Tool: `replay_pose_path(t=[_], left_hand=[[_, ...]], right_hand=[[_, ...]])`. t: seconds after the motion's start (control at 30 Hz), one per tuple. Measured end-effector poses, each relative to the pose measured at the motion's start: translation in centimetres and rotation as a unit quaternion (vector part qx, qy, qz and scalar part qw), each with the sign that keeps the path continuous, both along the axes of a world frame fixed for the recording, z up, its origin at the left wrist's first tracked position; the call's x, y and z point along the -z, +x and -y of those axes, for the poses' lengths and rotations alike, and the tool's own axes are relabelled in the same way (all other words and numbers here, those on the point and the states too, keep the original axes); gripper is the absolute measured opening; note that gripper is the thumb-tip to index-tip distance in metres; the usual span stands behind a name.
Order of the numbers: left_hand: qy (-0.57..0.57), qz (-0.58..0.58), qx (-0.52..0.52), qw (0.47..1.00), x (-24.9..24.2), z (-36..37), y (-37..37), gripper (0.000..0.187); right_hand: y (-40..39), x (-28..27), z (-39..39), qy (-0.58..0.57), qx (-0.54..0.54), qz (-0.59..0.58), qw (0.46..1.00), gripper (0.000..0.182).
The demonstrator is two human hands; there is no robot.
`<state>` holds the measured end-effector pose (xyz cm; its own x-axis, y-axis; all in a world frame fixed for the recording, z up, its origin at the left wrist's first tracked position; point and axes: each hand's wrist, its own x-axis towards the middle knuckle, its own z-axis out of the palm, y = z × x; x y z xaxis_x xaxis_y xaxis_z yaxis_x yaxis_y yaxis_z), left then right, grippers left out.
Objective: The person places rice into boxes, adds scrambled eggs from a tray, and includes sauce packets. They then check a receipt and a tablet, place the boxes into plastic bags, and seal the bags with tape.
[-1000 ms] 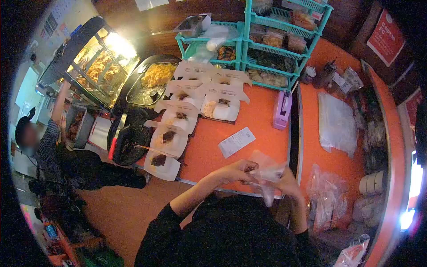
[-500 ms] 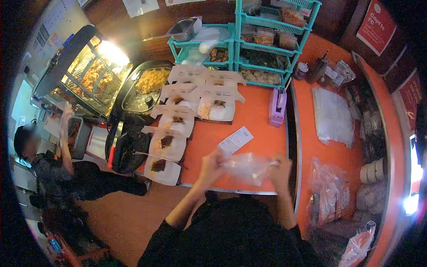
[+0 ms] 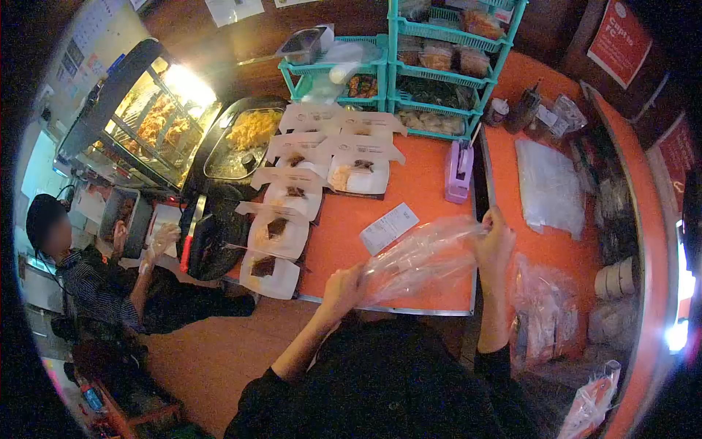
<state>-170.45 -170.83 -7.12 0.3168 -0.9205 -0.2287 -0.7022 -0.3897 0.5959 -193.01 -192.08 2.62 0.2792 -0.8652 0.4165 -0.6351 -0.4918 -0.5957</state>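
A clear plastic bag (image 3: 423, 257) is stretched out between my two hands over the front of the orange counter (image 3: 344, 245). My left hand (image 3: 342, 291) grips one end of it, fingers closed. Higher up and to the right, my right hand (image 3: 494, 238) pinches the other end. Just behind the bag lies a printed receipt (image 3: 389, 228), flat on the counter. To the left stand several open paper food boxes (image 3: 281, 233) in rows, with dark food and rice visible inside.
A purple tape dispenser (image 3: 458, 172) stands at the counter's right edge, before teal stacked baskets (image 3: 431, 95). On the right counter lie a stack of clear bags (image 3: 548, 186) and loose plastic (image 3: 545, 307). A co-worker (image 3: 110, 263) stands left, near a black pan (image 3: 219, 234) and a lit food warmer (image 3: 150, 121).
The bunched bag is now spread wider, as my right hand has moved up and right and my left hand slightly down. The co-worker's raised arm has come down toward the metal tray.
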Motion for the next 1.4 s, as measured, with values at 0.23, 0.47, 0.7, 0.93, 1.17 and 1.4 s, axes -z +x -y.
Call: replay_pose_path(t=[0.23, 0.47, 0.7, 0.93, 1.17, 1.4], left_hand=[[-0.331, 0.198, 0.068, 0.920, -1.9, 2.3, -2.0, 0.048], [-0.193, 0.160, 0.151, 0.956, 1.7, 6.8, -1.4, 0.040], [-0.198, 0.125, -0.097, 0.967, 1.6, 2.9, -1.0, 0.033], [0.006, 0.162, -0.129, 0.978, 5.4, 0.7, 2.3, 0.029], [0.193, 0.222, -0.109, 0.950, 6.0, 2.4, -1.2, 0.074], [0.076, 0.329, -0.088, 0.937, 16.2, 0.4, -1.9, 0.075]], right_hand=[[4.2, 0.1, -1.8, 0.000, -0.062, -0.184, 0.981, 0.025], [3.9, -0.7, -2.0, -0.064, -0.117, -0.258, 0.957, 0.047], [1.1, 5.1, 1.2, 0.050, -0.122, 0.058, 0.990, 0.053], [0.3, 6.2, 0.2, 0.619, -0.237, 0.482, 0.573, 0.024], [-0.6, 13.1, -0.6, 0.200, -0.289, -0.228, 0.908, 0.037], [-2.0, 15.3, -2.7, 0.262, -0.165, -0.342, 0.887, 0.062]])
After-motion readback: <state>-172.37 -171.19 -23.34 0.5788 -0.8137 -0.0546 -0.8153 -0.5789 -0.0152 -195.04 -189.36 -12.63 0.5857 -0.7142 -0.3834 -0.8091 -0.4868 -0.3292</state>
